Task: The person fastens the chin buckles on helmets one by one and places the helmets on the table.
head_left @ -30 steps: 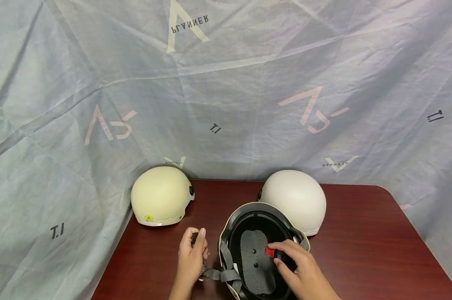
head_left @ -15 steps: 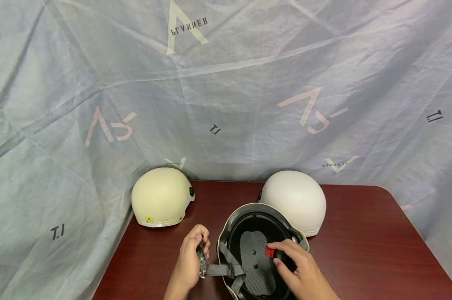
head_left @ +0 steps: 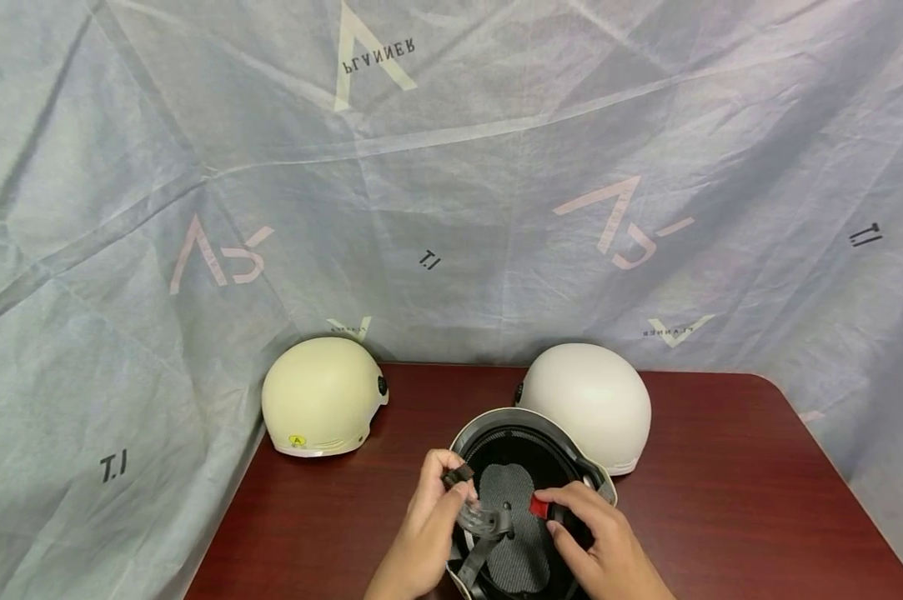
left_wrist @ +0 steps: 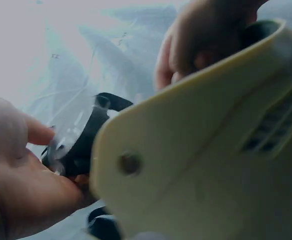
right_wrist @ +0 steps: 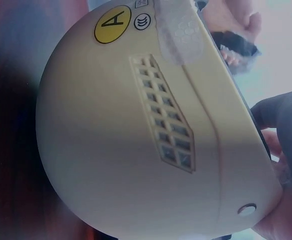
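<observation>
An upturned cream helmet [head_left: 522, 418] lies open side up between my hands, its black lining and grey pad showing. My left hand [head_left: 424, 525] is over its left rim and pinches a black buckle piece [head_left: 459, 476] on the chin strap. A clear plastic chin cup [head_left: 479, 521] hangs on that strap just under the fingers. At the right side of the opening my right hand [head_left: 597, 537] pinches a black buckle with a red button [head_left: 539, 507] between thumb and forefinger. In the right wrist view the vented shell [right_wrist: 100, 125] covers most of the frame.
A cream helmet [head_left: 319, 396] with a yellow sticker stands at the back left of the dark red table [head_left: 744, 492]. Close behind the upturned helmet is a white helmet [head_left: 594, 400]. A grey fabric sheet [head_left: 451, 183] hangs behind and to the left.
My left hand has moved right, from beside the helmet to over its rim, bringing the strap, buckle piece and chin cup along. The right hand stays put on the red-button buckle.
</observation>
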Motion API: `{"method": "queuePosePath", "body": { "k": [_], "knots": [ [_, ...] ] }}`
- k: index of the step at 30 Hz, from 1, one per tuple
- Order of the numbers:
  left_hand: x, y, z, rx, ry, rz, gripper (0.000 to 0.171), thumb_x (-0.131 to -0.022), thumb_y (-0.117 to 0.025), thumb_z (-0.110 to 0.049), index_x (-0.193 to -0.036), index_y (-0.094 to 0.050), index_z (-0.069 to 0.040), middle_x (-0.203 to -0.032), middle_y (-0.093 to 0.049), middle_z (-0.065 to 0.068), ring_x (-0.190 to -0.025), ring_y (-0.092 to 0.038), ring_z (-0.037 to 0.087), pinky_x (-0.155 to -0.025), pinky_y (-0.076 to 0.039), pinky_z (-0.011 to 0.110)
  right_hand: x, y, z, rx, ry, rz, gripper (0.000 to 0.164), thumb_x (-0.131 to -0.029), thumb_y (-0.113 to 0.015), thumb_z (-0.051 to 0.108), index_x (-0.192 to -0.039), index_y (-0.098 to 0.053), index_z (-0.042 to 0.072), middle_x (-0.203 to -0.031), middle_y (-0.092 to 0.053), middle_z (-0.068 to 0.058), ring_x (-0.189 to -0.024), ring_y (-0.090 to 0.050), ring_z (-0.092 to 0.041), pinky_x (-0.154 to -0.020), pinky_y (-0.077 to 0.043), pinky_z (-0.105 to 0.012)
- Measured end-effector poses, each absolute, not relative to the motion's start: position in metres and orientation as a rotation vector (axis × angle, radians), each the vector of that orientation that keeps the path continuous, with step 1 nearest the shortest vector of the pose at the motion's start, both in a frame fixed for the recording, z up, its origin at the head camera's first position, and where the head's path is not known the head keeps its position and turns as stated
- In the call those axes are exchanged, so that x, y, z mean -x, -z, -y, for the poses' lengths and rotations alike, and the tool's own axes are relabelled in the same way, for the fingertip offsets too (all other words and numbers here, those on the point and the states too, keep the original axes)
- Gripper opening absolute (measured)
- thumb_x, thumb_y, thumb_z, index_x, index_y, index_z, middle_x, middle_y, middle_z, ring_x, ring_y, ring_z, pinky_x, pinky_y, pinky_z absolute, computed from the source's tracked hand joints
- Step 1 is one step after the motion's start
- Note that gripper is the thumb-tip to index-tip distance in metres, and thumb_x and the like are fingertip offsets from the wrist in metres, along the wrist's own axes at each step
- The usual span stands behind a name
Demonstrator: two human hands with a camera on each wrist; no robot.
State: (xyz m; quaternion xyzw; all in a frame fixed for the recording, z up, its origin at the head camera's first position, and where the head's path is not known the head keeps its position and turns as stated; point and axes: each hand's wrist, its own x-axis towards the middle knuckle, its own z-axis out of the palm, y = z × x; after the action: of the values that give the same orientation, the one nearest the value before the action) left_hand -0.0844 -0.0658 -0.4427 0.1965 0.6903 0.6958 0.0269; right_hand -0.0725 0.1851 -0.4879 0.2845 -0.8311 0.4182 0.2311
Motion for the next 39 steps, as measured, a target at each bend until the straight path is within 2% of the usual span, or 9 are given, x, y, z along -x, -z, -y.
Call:
{"method": "queuePosePath", "body": {
  "k": [6, 11, 18, 21, 24, 30, 32, 36, 39],
  "knots": [
    [0.085, 0.461, 0.051, -0.603, -2.214, -2.116, 0.023, -0.102, -0.067, -0.004, -0.123, -0.065, 0.003, -0.114, -0.065, 0.025, -0.097, -0.062, 0.003, -0.086, -0.057, 0.022, 0.070, 0.490, -0.184, -0.704, -1.131, 2.303, 0.054, -0.080, -0.079, -0.011, -0.124, -0.073, 0.018, -0.111, -0.073, 0.008, -0.095, -0.066, -0.004, -0.087, -0.046, -0.010],
    [0.084, 0.467, 0.045, -0.469, -2.119, -2.167, 0.025, -0.097, -0.077, -0.015, -0.120, -0.074, -0.005, -0.114, -0.072, 0.019, -0.094, -0.068, 0.002, -0.084, -0.059, 0.022, 0.066, 0.490, -0.183, -0.532, -1.083, 2.377, 0.052, -0.082, -0.081, -0.007, -0.127, -0.072, 0.016, -0.114, -0.076, 0.005, -0.100, -0.069, -0.004, -0.093, -0.043, -0.005],
    [0.084, 0.466, 0.043, -0.455, -2.019, -2.106, 0.023, -0.100, -0.073, -0.025, -0.117, -0.074, -0.010, -0.110, -0.080, 0.017, -0.101, -0.074, 0.005, -0.088, -0.058, 0.021, 0.065, 0.486, -0.182, -0.526, -1.119, 2.430, 0.049, -0.089, -0.076, -0.006, -0.129, -0.067, 0.020, -0.112, -0.070, 0.014, -0.101, -0.064, 0.001, -0.091, -0.043, -0.007],
    [0.083, 0.466, 0.042, -0.495, -2.023, -2.095, 0.020, -0.101, -0.072, -0.023, -0.113, -0.073, -0.007, -0.096, -0.079, 0.021, -0.090, -0.073, 0.003, -0.082, -0.059, 0.022, 0.063, 0.482, -0.182, -0.525, -1.167, 2.436, 0.046, -0.091, -0.073, -0.007, -0.127, -0.063, 0.020, -0.108, -0.067, 0.015, -0.097, -0.061, 0.002, -0.085, -0.044, -0.012],
    [0.082, 0.466, 0.041, -0.532, -2.011, -2.111, 0.018, -0.104, -0.068, -0.021, -0.111, -0.072, -0.005, -0.083, -0.069, 0.024, -0.077, -0.065, 0.000, -0.074, -0.057, 0.021, 0.062, 0.477, -0.180, -0.517, -1.239, 2.408, 0.046, -0.091, -0.071, -0.010, -0.126, -0.063, 0.019, -0.106, -0.065, 0.014, -0.096, -0.058, 0.001, -0.082, -0.044, -0.014],
    [0.080, 0.462, 0.040, -0.509, -2.002, -2.070, 0.018, -0.109, -0.060, -0.022, -0.115, -0.070, -0.009, -0.088, -0.066, 0.005, -0.078, -0.063, 0.000, -0.076, -0.058, 0.024, 0.058, 0.469, -0.178, -0.449, -1.503, 2.302, 0.040, -0.089, -0.066, -0.015, -0.120, -0.068, 0.011, -0.099, -0.065, 0.006, -0.086, -0.058, -0.001, -0.073, -0.047, -0.019],
    [0.079, 0.461, 0.040, -0.488, -1.998, -2.050, 0.020, -0.109, -0.059, -0.023, -0.115, -0.070, -0.007, -0.087, -0.065, 0.000, -0.073, -0.061, 0.000, -0.072, -0.057, 0.023, 0.057, 0.469, -0.178, -0.416, -1.604, 2.277, 0.038, -0.090, -0.065, -0.014, -0.120, -0.069, 0.010, -0.100, -0.066, 0.005, -0.085, -0.060, -0.002, -0.071, -0.049, -0.021],
    [0.078, 0.460, 0.039, -0.494, -1.983, -2.042, 0.024, -0.109, -0.059, -0.023, -0.113, -0.068, -0.002, -0.079, -0.057, -0.003, -0.062, -0.054, -0.001, -0.063, -0.053, 0.020, 0.056, 0.470, -0.182, -0.376, -1.717, 2.254, 0.036, -0.091, -0.064, -0.014, -0.119, -0.070, 0.006, -0.104, -0.069, 0.008, -0.091, -0.064, -0.003, -0.076, -0.051, -0.020],
    [0.078, 0.461, 0.039, -0.518, -1.971, -2.052, 0.025, -0.109, -0.059, -0.021, -0.113, -0.068, 0.002, -0.082, -0.059, 0.000, -0.069, -0.057, -0.001, -0.069, -0.054, 0.020, 0.056, 0.470, -0.185, -0.367, -1.794, 2.239, 0.030, -0.094, -0.060, -0.013, -0.118, -0.070, 0.001, -0.102, -0.073, 0.008, -0.094, -0.066, -0.003, -0.080, -0.051, -0.018]
  ]
}}
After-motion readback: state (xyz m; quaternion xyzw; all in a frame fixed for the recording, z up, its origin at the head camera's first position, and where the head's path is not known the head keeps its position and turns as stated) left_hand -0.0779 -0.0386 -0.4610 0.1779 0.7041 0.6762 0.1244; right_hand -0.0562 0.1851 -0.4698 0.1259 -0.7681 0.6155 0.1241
